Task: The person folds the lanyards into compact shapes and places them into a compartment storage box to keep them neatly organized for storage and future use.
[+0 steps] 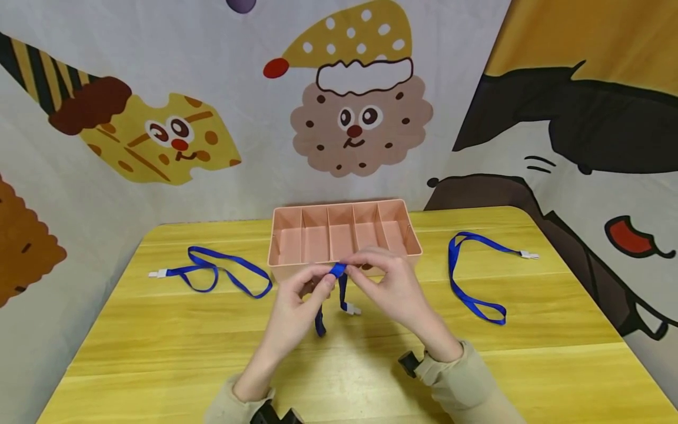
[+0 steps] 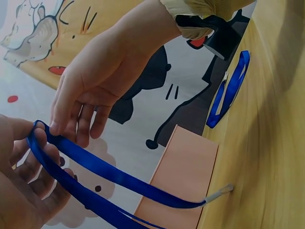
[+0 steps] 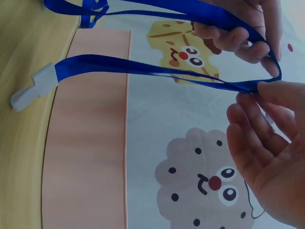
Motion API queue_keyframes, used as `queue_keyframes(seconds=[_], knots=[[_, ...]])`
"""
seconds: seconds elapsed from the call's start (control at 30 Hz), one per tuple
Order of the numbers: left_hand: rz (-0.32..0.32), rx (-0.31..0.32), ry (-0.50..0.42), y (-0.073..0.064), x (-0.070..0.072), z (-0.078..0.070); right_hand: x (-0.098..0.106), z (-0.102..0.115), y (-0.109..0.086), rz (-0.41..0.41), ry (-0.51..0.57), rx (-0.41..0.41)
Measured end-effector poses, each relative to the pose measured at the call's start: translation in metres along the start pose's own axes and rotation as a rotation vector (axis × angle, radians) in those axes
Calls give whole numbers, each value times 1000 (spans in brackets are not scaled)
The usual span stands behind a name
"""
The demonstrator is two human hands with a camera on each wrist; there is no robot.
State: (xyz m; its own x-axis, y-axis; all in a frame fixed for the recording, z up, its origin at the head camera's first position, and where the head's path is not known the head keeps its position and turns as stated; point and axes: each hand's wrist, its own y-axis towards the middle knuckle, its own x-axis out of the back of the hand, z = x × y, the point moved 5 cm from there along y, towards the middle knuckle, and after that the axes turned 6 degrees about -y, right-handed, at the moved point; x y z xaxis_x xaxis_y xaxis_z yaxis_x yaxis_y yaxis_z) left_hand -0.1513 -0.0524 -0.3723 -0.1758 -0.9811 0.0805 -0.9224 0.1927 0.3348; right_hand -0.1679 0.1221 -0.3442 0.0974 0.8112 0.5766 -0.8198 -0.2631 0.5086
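Head only — tray compartments (image 1: pixel 341 235) beyond held lanyard (image 1: pixel 338 270)

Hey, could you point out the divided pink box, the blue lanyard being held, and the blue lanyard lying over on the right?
Pink box (image 1: pixel 341 237): head view, floor of the middle compartment.
Held lanyard (image 3: pixel 109 65): right wrist view, flat stretch of strap.
Right-hand lanyard (image 1: pixel 452 260): head view, left side of its strap.

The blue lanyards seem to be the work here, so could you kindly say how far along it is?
Nothing looks clearly done: all three are outside the pink tray. In hand is the middle lanyard, pinched by the left hand and right hand in front of the tray. Probably left are the left lanyard and right lanyard, both lying loosely looped on the table.
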Motion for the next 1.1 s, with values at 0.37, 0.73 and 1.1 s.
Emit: queue_keyframes(seconds=[0.37, 0.73, 1.1], knots=[[84, 84, 37, -1, -13, 11, 14, -3, 0, -99, 55, -6], [83, 97, 37, -1, -21, 20, 27, -4, -1, -166, 97, -61], [92, 155, 13, -3, -27, 23, 29, -5, -1, -155, 153, -142]])
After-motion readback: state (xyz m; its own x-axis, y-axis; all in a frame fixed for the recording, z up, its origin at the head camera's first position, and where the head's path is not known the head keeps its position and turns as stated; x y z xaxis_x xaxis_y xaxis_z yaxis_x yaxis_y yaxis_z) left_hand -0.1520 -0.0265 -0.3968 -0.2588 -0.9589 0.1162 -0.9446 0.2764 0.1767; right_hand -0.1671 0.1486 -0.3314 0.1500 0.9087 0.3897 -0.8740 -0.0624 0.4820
